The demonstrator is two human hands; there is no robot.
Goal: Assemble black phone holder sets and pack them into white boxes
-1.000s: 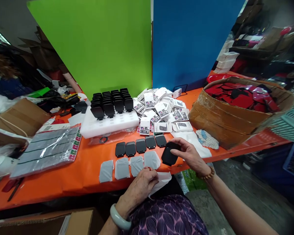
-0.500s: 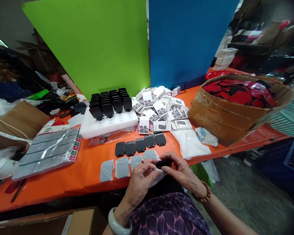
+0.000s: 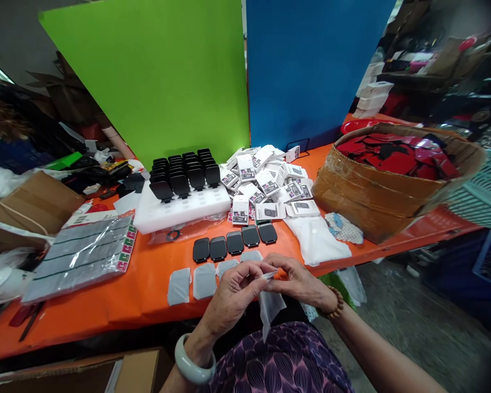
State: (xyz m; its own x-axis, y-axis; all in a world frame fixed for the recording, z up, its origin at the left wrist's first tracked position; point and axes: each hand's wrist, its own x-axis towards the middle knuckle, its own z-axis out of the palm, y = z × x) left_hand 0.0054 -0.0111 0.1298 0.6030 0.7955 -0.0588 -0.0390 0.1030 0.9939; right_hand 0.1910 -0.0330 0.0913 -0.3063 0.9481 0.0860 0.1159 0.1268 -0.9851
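Observation:
Over the table's front edge, my left hand (image 3: 234,292) and my right hand (image 3: 301,281) meet, both closed, pinching the upper edge of a thin translucent white plastic bag (image 3: 271,308). The bag hangs limp below the fingers. No black piece shows in my hands; whether one is hidden behind the fingers I cannot tell. Just left of my left hand lie several flat grey-looking pieces in translucent bags (image 3: 204,281), the nearest partly covered by my hand. Behind them, a row of bare black rounded-rectangular pieces (image 3: 234,242) lies on the orange table (image 3: 147,278).
Black pieces (image 3: 179,184) stand upright in a white foam block (image 3: 184,210). Beside it are a heap of small white boxes (image 3: 265,180), a white plastic stack (image 3: 317,240) and a carton (image 3: 364,196) of red pieces. A clear-wrapped grey pack (image 3: 77,254) lies left.
The black piece seen between my fingers no longer shows. The translucent bag, bunched under my hands before, now hangs down from my fingertips.

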